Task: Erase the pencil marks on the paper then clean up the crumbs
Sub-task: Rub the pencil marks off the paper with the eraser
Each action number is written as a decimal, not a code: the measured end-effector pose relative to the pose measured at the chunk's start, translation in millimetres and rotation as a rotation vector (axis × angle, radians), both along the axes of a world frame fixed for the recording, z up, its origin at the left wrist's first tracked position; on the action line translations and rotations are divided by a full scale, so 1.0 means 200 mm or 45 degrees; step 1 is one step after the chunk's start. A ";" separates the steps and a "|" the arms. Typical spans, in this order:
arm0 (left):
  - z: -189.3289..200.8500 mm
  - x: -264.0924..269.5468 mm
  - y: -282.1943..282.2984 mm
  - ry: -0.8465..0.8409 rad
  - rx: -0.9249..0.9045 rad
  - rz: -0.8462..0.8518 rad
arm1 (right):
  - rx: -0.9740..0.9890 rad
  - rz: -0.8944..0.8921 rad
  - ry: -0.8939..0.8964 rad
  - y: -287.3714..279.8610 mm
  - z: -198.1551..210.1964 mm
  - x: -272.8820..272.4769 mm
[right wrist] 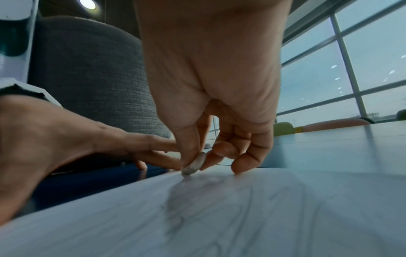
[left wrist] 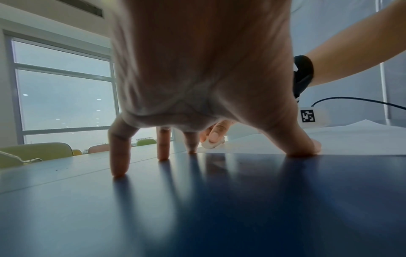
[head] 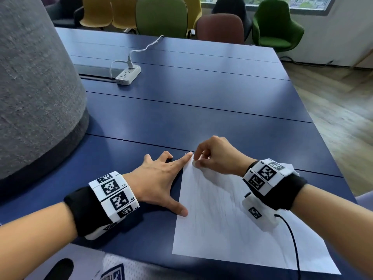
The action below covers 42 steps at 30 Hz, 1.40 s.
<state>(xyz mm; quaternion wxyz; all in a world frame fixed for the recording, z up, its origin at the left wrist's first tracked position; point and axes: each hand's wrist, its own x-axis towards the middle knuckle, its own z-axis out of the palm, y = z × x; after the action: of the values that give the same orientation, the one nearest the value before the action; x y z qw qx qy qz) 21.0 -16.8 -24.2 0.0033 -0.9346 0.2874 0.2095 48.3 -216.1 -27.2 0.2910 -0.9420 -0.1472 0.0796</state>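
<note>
Head view shows my left hand point(head: 159, 178) spread flat, thumb and forefinger pinning the left edge of the paper point(head: 222, 225) on the near part of the blue table point(head: 201, 108). My right hand point(head: 214, 156) pinches a small eraser point(right wrist: 194, 164) at the far left corner, where grey pencil marks point(right wrist: 197, 208) remain. Rubbing hard so close to the edge could crease or tear the sheet, I judge. No container is visible.

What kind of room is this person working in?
Probably an office meeting room or shared workspace: a long blue table carrying a white power strip, a row of coloured chairs along its far side, and large windows behind.
</note>
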 end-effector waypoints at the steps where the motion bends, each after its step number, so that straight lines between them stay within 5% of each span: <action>1: 0.00 0.00 0.00 -0.003 0.002 -0.006 | 0.017 -0.031 -0.003 0.00 0.00 0.01; 42: -0.05 0.07 0.01 0.005 -0.071 0.003 | -0.072 0.091 -0.015 0.04 -0.01 -0.02</action>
<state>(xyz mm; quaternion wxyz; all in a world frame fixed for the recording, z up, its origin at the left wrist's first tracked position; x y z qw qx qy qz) 34.7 -14.5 -34.5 -0.0234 -0.9343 0.2920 0.2031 44.3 -208.0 -30.2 0.2604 -0.9444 -0.1800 0.0883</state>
